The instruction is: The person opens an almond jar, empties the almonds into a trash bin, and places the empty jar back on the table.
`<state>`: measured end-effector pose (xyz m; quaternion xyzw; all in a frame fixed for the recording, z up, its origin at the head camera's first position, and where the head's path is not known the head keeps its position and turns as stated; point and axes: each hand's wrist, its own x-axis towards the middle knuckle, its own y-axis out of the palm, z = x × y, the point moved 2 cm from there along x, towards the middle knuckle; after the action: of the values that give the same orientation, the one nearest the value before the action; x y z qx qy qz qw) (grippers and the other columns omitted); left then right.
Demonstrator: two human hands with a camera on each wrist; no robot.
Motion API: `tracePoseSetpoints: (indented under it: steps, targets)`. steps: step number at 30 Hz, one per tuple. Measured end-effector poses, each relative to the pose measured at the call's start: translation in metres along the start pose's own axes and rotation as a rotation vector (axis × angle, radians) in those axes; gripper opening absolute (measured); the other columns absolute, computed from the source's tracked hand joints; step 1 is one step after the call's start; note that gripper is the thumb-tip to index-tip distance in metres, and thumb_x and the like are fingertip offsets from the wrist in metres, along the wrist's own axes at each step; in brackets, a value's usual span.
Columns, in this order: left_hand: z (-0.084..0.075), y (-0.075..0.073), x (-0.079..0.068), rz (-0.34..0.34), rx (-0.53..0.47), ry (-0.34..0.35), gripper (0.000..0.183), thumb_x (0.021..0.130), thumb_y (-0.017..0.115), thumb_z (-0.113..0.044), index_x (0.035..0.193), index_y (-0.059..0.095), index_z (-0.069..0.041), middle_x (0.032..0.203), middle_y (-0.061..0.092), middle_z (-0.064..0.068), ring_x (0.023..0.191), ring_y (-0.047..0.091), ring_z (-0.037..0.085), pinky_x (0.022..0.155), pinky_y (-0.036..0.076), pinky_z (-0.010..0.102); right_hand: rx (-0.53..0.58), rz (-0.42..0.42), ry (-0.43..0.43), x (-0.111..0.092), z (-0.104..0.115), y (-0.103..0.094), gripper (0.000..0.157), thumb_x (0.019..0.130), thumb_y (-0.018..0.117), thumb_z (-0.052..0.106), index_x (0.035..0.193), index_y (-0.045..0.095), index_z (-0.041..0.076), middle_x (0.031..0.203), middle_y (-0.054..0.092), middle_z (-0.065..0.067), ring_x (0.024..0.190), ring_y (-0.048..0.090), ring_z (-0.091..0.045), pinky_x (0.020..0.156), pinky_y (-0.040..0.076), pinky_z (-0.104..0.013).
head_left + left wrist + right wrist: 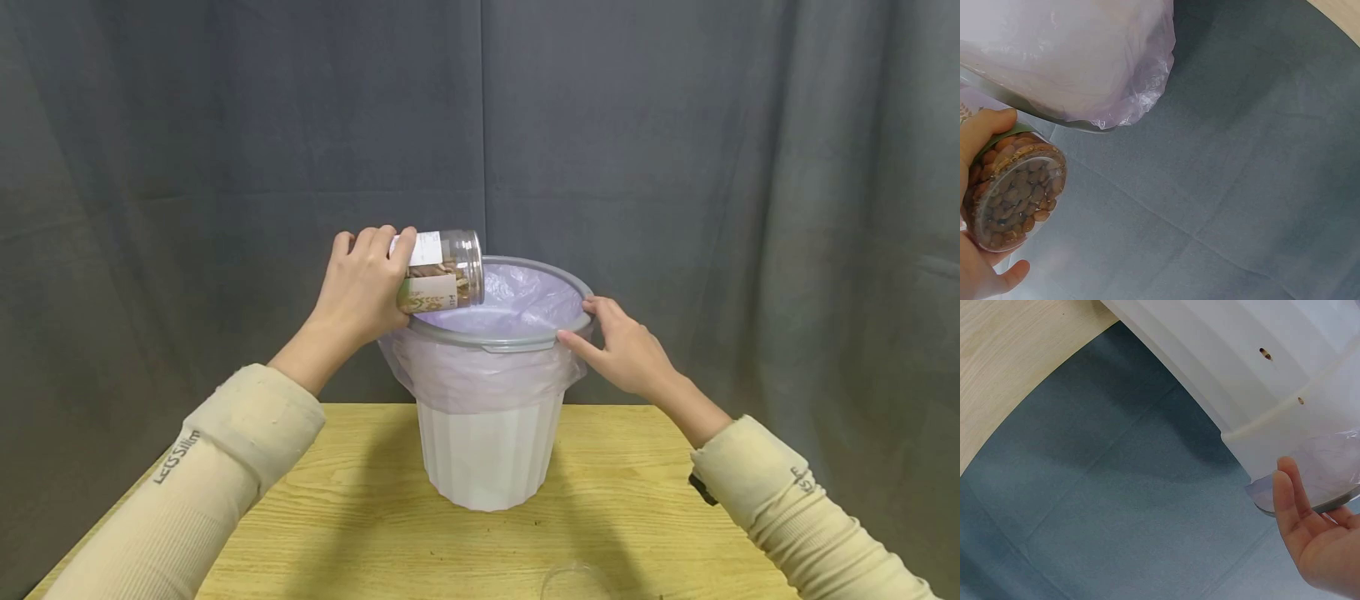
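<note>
My left hand point(367, 279) grips a clear plastic jar point(461, 267) of brown almond-like nuts. The jar lies on its side over the left rim of a white trash bin point(487, 458), its uncovered mouth facing right. Through the jar's base, the nuts point(1019, 200) show in the left wrist view. A pale purple bag point(517, 292) lines the bin and folds down over its outside, under a grey rim ring point(517, 343). On the right side, my right hand point(630, 350) holds that rim. Two of its fingers point(1285, 500) lie against the bagged outer wall.
The bin stands upright on a yellow wood-grain table point(315, 500). Near the table's front lies a clear round lid point(577, 579), partly cut off by the frame. A grey curtain point(247, 167) hangs close behind. Small dark specks dot the tabletop.
</note>
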<state>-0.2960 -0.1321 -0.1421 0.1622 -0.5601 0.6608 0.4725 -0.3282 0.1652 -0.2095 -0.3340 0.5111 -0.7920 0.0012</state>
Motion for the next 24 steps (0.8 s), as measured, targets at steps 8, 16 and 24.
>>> tracePoseSetpoints:
  steps: [8,16,24]
  targets:
    - [0.0003,0.0028,0.0009,-0.017,-0.009,-0.015,0.087,0.048,0.083,-0.021,0.122,0.043,0.003,0.110,0.051,0.021,0.100,0.047,0.036,0.077,0.034,0.049,-0.008,-0.005,0.001,-0.0010,-0.0012,0.0007,0.073,0.086,0.045,0.053,0.132,0.033,-0.002,0.130,0.042,-0.016,0.112,0.045,-0.034,0.082,0.041,-0.050]
    - [-0.0020,0.0028,0.0028,-0.025,0.004,0.008,0.087,0.047,0.084,-0.020,0.121,0.044,0.002,0.110,0.051,0.022,0.099,0.048,0.036,0.078,0.035,0.049,-0.004,-0.006,-0.005,-0.0014,-0.0004,0.0014,0.073,0.086,0.045,0.053,0.133,0.032,-0.002,0.130,0.042,-0.017,0.113,0.045,-0.034,0.083,0.041,-0.050]
    - [-0.0024,0.0023,0.0029,-0.039,0.014,0.017,0.087,0.047,0.085,-0.019,0.121,0.044,0.001,0.109,0.052,0.021,0.099,0.048,0.036,0.077,0.035,0.049,-0.006,-0.012,-0.014,-0.0004,0.0008,0.0006,0.073,0.086,0.045,0.053,0.132,0.033,-0.002,0.130,0.042,-0.017,0.113,0.045,-0.034,0.084,0.040,-0.050]
